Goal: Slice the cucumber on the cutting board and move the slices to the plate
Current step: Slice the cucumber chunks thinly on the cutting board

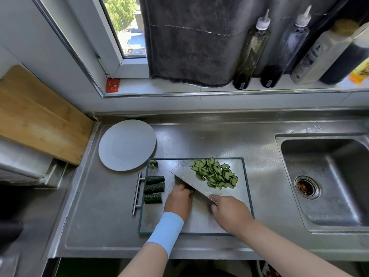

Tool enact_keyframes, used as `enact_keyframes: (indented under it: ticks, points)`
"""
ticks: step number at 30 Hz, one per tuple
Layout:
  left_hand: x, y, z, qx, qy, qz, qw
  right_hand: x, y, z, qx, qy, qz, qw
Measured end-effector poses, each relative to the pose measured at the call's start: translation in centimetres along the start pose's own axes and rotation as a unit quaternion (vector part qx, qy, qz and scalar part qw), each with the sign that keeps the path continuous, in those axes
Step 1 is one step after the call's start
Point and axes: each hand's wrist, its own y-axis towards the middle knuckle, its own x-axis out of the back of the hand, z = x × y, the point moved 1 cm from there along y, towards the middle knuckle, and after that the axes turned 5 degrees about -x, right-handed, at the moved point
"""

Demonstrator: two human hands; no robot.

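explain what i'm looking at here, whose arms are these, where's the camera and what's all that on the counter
There is no machine here. One camera sits on a person's head and looks down, so the two arms are the wearer's own. The right hand grips a broad knife, its blade slanting over the steel cutting board. The left hand, with a blue band at the wrist, curls its fingers beside the blade, seemingly on a cucumber piece that is mostly hidden. A heap of cucumber slices lies at the board's far right. Three uncut lengths lie at its left edge. The white plate sits by the board's far left corner and holds no slices yet. A sink is at the right.
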Motion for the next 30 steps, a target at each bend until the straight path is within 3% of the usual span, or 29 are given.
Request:
enact_keyframes:
  ticks: [19, 21, 24, 26, 28, 30]
  points:
    - [1.8, -0.4, -1.1, 0.041, -0.012, 0.016, 0.999, 0.4, -1.9, -0.9, 0.034, -0.073, -0.078, 0.994]
    - [2.2, -0.8, -1.0, 0.026, -0.033, -0.037, 0.998, 0.9, -1.7, -1.0, 0.039, -0.092, -0.094, 0.991]
    - [3.6, -1.4, -1.2, -0.064, -0.048, -0.179, 0.981, 1.6, -1.3, -1.4, 0.049, -0.112, -0.128, 0.984]
    - [5.1, -1.1, -2.0, -0.104, -0.046, -0.218, 0.969, 2.0, -1.0, -1.6, 0.058, -0.135, -0.139, 0.979]
    - [5.9, 0.3, -2.7, -0.095, -0.037, -0.2, 0.974, 2.2, -0.9, -1.8, 0.073, -0.147, -0.153, 0.975]
    - [6.4, 2.0, -3.8, -0.078, -0.013, -0.12, 0.99, 2.2, -0.7, -1.8, 0.083, -0.168, -0.156, 0.97]
